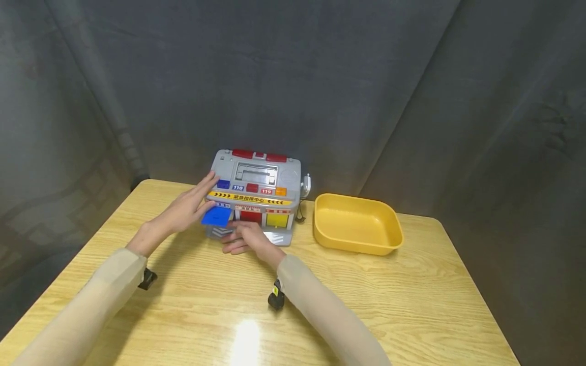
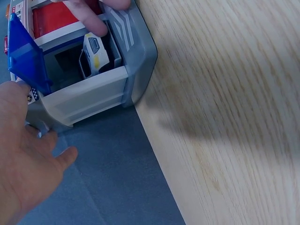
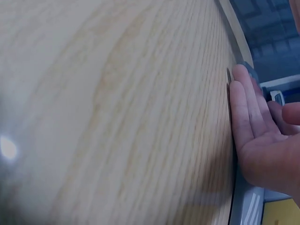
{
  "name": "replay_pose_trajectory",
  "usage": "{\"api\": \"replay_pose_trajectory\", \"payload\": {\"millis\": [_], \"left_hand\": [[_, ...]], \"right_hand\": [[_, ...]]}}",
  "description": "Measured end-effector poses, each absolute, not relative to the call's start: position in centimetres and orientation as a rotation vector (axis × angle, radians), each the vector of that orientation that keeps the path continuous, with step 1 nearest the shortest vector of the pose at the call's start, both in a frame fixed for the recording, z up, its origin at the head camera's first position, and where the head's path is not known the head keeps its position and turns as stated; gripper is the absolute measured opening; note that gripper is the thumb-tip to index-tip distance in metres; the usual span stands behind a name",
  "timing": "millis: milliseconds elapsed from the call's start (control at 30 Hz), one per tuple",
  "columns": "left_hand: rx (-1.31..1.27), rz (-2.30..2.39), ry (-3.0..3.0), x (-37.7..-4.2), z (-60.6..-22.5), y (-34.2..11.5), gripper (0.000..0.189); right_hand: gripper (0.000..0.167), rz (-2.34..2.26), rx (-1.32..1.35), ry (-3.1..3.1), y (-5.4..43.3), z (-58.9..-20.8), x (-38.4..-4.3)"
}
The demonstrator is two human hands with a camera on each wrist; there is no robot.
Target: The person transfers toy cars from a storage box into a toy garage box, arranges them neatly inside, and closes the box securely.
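A grey toy emergency station (image 1: pixel 256 175) with a red, a blue and a yellow garage door stands at the back of the table. Its blue door (image 1: pixel 216 216) is swung up, and a white toy car (image 2: pixel 96 54) sits tilted inside that bay. My left hand (image 1: pixel 183 207) rests with fairly straight fingers against the station's left side, thumb by the blue door. Low before the bay, my right hand (image 1: pixel 251 237) reaches in from the right with fingers extended. One of its fingertips is right at the car's outer end in the left wrist view.
To the right of the station is a yellow plastic tub (image 1: pixel 357 249). A white handset-like part (image 1: pixel 305 185) hangs on the station's right side. Dark grey curtain (image 1: pixel 293 76) closes off the back of the wooden table (image 1: pixel 206 315).
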State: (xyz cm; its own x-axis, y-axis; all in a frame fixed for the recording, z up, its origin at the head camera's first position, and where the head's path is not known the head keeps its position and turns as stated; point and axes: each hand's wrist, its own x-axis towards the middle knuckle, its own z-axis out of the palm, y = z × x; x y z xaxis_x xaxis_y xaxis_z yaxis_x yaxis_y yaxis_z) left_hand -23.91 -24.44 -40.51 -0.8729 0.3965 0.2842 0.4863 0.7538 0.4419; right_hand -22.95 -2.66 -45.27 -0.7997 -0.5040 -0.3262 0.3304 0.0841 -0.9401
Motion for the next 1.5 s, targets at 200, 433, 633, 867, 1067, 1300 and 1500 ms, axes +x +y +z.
{"api": "replay_pose_trajectory", "payload": {"millis": [200,433,633,867,1067,1300,1500], "left_hand": [[-0.716,-0.767,-2.775,-24.0,-40.6,-24.4,0.065],[-0.722,-0.767,-2.779,-24.0,-40.4,-24.5,0.064],[-0.719,-0.779,-2.78,-23.8,-40.3,-24.4,0.064],[-0.726,-0.761,-2.784,-23.9,-40.2,-24.4,0.065],[-0.734,-0.778,-2.78,-23.8,-40.1,-24.5,0.067],[-0.754,-0.801,-2.799,-23.5,-40.6,-24.5,0.075],[-0.759,-0.782,-2.802,-23.4,-40.7,-24.5,0.077]], "right_hand": [[0.051,-1.72,-0.218,1.721,-2.1,-45.2,-23.4],[0.051,-1.701,-0.234,1.704,-1.8,-45.3,-23.8],[0.047,-1.674,-0.246,1.727,-1.5,-45.2,-23.7],[0.041,-1.602,-0.303,1.802,-0.6,-44.7,-23.0],[0.034,-1.573,-0.384,1.907,1.1,-43.1,-22.7],[0.026,-1.336,-0.695,2.334,4.2,-40.0,-21.6],[0.023,-0.99,-1.01,2.863,6.0,-36.8,-21.9]]}}
